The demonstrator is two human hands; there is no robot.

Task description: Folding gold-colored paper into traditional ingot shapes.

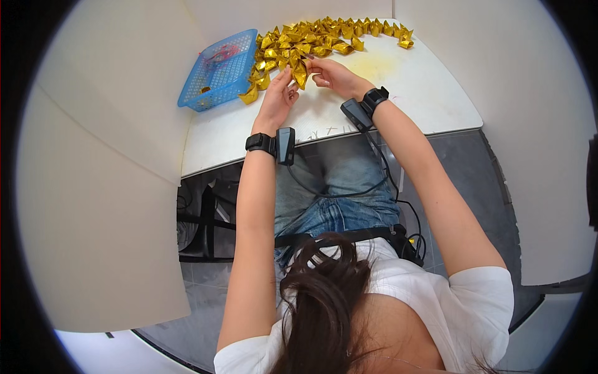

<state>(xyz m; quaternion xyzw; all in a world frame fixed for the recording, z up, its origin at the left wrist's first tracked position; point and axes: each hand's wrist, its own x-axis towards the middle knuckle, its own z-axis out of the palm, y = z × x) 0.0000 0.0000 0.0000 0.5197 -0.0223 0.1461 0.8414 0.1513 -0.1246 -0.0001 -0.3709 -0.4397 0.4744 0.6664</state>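
Between my two hands is a folded gold foil paper ingot [299,75], pointed at its ends. My left hand [279,100] pinches it from the left, fingertips closed against its side. From the right, my right hand [338,77] has its thumb and forefinger at the ingot's upper edge. Many similar gold paper ingots [311,38] lie heaped just beyond my hands, and a few sit by the basket's right side. Parts of both hands' fingertips are hidden by the foil.
A blue plastic basket [219,85] stands at the table's left, with something pinkish-red and a small gold piece inside. Pale panels [134,131] rise on both sides of the white table [398,112]. A black cable [336,196] hangs between my wrist devices, over my lap.
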